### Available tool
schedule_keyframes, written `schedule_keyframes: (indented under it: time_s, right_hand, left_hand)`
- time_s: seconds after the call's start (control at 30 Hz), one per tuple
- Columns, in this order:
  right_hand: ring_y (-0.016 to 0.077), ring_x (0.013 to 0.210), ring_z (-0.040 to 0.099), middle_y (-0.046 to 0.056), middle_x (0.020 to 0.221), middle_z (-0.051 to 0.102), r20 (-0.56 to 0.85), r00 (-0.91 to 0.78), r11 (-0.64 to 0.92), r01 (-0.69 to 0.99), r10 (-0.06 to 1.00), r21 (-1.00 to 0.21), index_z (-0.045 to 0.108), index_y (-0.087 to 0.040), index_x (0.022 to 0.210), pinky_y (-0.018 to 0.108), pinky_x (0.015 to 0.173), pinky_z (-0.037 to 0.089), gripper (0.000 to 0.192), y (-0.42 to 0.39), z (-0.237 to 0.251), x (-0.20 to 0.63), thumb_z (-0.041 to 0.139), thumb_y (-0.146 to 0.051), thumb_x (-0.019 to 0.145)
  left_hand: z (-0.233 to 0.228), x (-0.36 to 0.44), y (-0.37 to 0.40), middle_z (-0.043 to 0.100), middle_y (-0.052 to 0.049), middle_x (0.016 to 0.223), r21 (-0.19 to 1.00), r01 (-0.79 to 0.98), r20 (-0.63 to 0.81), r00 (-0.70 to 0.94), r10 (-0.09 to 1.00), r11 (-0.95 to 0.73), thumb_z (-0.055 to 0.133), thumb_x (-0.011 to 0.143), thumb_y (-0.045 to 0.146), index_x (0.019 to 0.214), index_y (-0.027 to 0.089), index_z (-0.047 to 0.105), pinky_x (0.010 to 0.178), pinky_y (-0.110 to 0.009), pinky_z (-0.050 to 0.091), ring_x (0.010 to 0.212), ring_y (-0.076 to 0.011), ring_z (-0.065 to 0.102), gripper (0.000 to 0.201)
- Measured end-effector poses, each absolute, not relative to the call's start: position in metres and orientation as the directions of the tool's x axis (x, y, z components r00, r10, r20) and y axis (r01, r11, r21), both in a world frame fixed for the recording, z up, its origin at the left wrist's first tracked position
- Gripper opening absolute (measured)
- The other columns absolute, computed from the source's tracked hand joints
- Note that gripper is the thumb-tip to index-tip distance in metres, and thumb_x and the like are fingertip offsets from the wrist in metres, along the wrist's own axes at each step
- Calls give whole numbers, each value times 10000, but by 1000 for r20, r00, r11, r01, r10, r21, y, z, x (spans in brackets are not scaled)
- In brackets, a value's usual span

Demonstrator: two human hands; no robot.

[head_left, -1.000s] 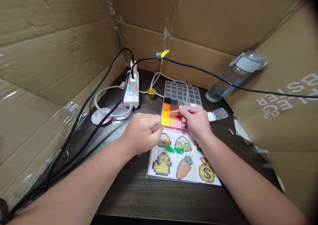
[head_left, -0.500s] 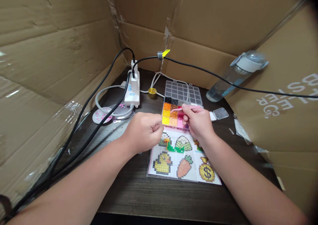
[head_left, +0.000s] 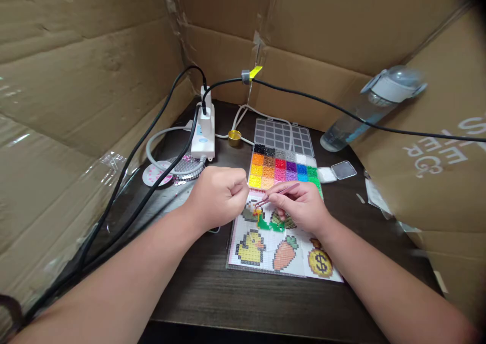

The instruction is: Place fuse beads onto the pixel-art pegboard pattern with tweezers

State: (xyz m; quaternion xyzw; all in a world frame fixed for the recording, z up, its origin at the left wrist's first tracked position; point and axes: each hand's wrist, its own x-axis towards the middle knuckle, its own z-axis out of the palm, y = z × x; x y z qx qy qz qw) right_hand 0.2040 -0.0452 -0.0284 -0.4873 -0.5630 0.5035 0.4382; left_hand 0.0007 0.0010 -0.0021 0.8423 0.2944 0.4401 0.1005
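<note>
Pink tweezers (head_left: 281, 190) are pinched in my right hand (head_left: 306, 206), their tips down at a small cluster of orange and red fuse beads (head_left: 257, 213). Green beads (head_left: 270, 225) lie just below that cluster, over a pattern sheet (head_left: 271, 242) printed with pixel pictures, among them a duck and a carrot. My left hand (head_left: 222, 196) is a closed fist by the sheet's upper left corner; whatever it may hold is hidden. Behind my right hand, a bead box (head_left: 280, 167) lies with its lid folded back, its compartments sorted by colour.
A white power strip (head_left: 203, 139) with black cables stands at the back left, beside a small gold cup (head_left: 234, 138). A black cable (head_left: 322, 101) crosses above the table. At the right are a water bottle (head_left: 364, 108) and a small clear case (head_left: 343, 169). Cardboard walls (head_left: 322, 25) surround everything.
My right hand has brought the tweezers from the bead box down toward me, to the beads on the pattern sheet. My left fist keeps its place. The view has shifted slightly.
</note>
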Motion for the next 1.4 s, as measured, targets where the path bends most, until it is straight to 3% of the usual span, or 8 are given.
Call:
schedule_keyframes:
  time_s: [0.13, 0.33, 0.63, 1.03, 1.4]
  right_hand:
    - [61, 372, 497, 0, 543, 611, 0, -129, 16, 117, 992, -993, 754, -154, 784, 188, 344, 426, 168, -43, -30, 205, 716, -317, 780]
    - [36, 399, 502, 34, 711, 685, 22, -136, 43, 155, 990, -987, 767, -176, 763, 170, 357, 402, 103, -43, -30, 205, 722, -269, 770]
    - [34, 405, 500, 35, 721, 692, 38, -144, 65, 187, 989, -980, 770, -184, 768, 171, 366, 380, 108, -42, -32, 206, 719, -279, 777]
    - [50, 382, 464, -11, 505, 584, 12, -125, 29, 142, 992, -989, 758, -166, 777, 180, 364, 379, 179, -41, -32, 207, 717, -340, 789]
    - [49, 369, 443, -31, 449, 528, 1, -131, 13, 86, 991, -996, 760, -162, 793, 176, 353, 382, 186, -41, -33, 209, 695, -335, 815]
  left_hand:
    - [-3, 0, 2, 181, 80, 501, 433, 400, 686, 435, 583, -808, 536, 635, -22, 548, 159, 210, 454, -194, 166, 465, -25, 175, 383]
    - [-3, 1, 2, 186, 79, 504, 431, 400, 689, 433, 581, -809, 538, 635, -22, 553, 161, 210, 457, -195, 170, 469, -25, 177, 385]
    - [-2, 1, 1, 183, 78, 502, 431, 400, 685, 438, 582, -809, 540, 642, -9, 548, 162, 210, 455, -200, 168, 465, -28, 180, 383]
    - [-2, 0, 1, 176, 80, 505, 424, 404, 685, 442, 579, -810, 537, 633, -12, 548, 163, 212, 455, -200, 168, 464, -28, 175, 379]
    - [-2, 1, 1, 179, 79, 502, 421, 404, 689, 439, 576, -812, 536, 640, -8, 547, 163, 203, 453, -205, 168, 463, -30, 175, 386]
